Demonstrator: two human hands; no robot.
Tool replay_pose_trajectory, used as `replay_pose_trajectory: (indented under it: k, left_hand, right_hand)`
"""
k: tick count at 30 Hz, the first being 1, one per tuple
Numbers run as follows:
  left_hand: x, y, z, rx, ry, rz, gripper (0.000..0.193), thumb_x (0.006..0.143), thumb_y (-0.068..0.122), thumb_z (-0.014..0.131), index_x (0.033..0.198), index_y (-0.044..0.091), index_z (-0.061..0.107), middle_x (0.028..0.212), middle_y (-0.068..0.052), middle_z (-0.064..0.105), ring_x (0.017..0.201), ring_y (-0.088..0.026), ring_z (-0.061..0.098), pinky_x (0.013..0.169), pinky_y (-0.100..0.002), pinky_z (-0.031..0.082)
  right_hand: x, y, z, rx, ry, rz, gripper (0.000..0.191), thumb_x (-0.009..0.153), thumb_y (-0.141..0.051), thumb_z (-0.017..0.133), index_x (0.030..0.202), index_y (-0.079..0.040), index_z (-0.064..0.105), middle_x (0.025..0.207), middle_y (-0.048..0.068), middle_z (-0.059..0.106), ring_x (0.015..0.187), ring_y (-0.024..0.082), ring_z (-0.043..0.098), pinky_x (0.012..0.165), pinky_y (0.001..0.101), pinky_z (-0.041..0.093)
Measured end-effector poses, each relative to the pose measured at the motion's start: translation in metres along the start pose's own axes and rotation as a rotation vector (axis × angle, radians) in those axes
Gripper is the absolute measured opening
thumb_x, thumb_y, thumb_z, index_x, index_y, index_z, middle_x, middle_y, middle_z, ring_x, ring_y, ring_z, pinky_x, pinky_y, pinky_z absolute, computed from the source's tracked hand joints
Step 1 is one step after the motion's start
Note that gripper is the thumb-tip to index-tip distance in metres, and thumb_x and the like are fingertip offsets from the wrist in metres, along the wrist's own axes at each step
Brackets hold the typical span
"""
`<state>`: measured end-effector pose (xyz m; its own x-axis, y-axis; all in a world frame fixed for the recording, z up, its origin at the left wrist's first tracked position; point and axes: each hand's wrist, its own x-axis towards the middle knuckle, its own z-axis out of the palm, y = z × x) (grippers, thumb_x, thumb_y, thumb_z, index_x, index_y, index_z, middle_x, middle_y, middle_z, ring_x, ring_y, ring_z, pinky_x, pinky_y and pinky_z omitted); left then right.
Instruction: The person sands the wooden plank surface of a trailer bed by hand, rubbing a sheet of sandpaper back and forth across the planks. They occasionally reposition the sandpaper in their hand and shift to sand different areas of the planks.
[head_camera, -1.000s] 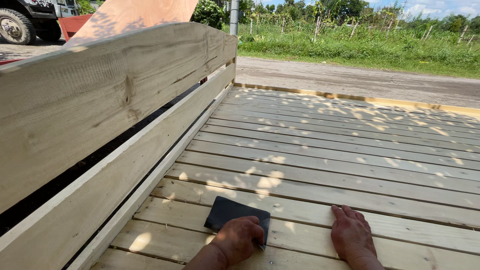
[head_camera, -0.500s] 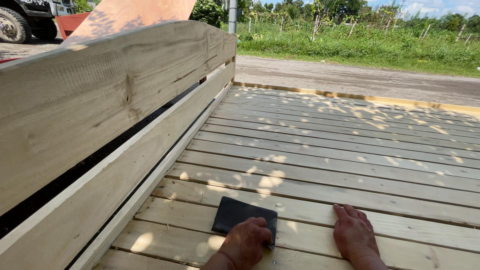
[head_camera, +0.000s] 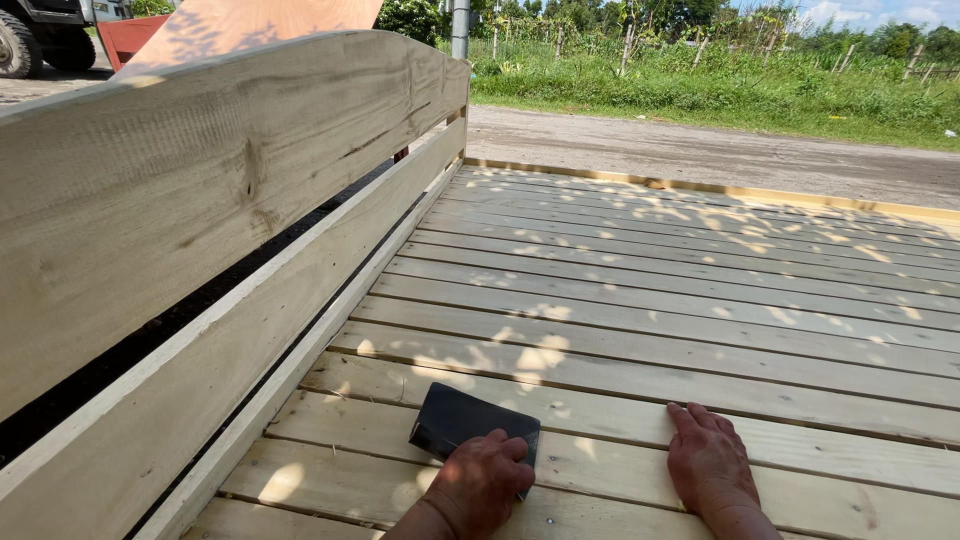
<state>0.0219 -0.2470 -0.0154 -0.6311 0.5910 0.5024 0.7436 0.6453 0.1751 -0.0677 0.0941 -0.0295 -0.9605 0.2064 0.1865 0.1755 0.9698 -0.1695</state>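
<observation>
- Your left hand (head_camera: 480, 483) lies palm down on the near edge of a dark sanding block (head_camera: 462, 421), fingers curled over its rim and pressing it flat onto the boards rather than wrapping round it.
- Your right hand (head_camera: 710, 467) is open and flat, fingers together and pointing away from you, resting on a plank to the right of the block and well apart from it; it holds nothing.
- The sanding block is a thin, dark, roughly square pad, turned a little askew, lying across the seam between two planks at the near end of the wooden deck (head_camera: 680, 300).
- The deck runs away from the block in long pale planks laid crosswise, with narrow dark gaps between them and patches of dappled sunlight.
- Left of the block stands a side rail (head_camera: 230, 190) of broad pale boards, one above the other with a dark slot between them, running along the deck's left edge.
- Beyond the far edge of the deck from the block lies a gravel road (head_camera: 720, 150), and past it a green verge (head_camera: 700, 90) of grass and bushes.
- Far off to the upper left of the block, a vehicle tyre (head_camera: 18, 45) shows behind the rail.
</observation>
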Motion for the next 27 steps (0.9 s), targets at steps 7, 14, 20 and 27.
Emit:
replay_pose_trajectory:
  k: [7, 14, 20, 27]
  left_hand:
    - [-0.058, -0.056, -0.056, 0.004, -0.021, -0.285, 0.013, 0.068, 0.0, 0.072, 0.069, 0.01, 0.063, 0.083, -0.003, 0.059, 0.089, -0.028, 0.06, 0.072, -0.04, 0.053]
    - [-0.007, -0.014, -0.007, -0.082, -0.011, -0.167, 0.017, 0.07, -0.005, 0.066, 0.074, 0.012, 0.068, 0.088, -0.002, 0.06, 0.094, -0.028, 0.059, 0.077, -0.039, 0.053]
    - [-0.009, -0.013, -0.018, -0.227, 0.038, -0.243, 0.019, 0.072, -0.005, 0.068, 0.079, 0.012, 0.073, 0.087, -0.001, 0.062, 0.096, -0.025, 0.063, 0.077, -0.037, 0.054]
    - [-0.059, -0.082, -0.06, -0.358, -0.006, -0.577, 0.016, 0.071, -0.006, 0.068, 0.074, 0.008, 0.073, 0.082, -0.003, 0.061, 0.078, -0.027, 0.067, 0.07, -0.037, 0.053]
  right_hand:
    - [0.001, -0.001, 0.002, -0.034, 0.012, -0.015, 0.048, 0.102, -0.032, 0.043, 0.149, -0.03, 0.051, 0.161, -0.003, 0.043, 0.151, 0.021, 0.035, 0.125, 0.0358, 0.029]
    - [0.007, 0.004, 0.011, -0.052, 0.016, -0.022, 0.049, 0.101, -0.031, 0.044, 0.15, -0.029, 0.05, 0.162, -0.002, 0.042, 0.15, 0.021, 0.035, 0.125, 0.0362, 0.028]
    - [0.01, 0.011, 0.015, 0.001, 0.015, -0.017, 0.048, 0.102, -0.031, 0.043, 0.149, -0.03, 0.052, 0.162, -0.005, 0.042, 0.152, 0.02, 0.034, 0.126, 0.0361, 0.028]
    - [0.01, 0.007, 0.013, -0.031, 0.021, -0.013, 0.049, 0.102, -0.032, 0.043, 0.151, -0.031, 0.05, 0.163, -0.003, 0.041, 0.152, 0.021, 0.033, 0.125, 0.036, 0.028]
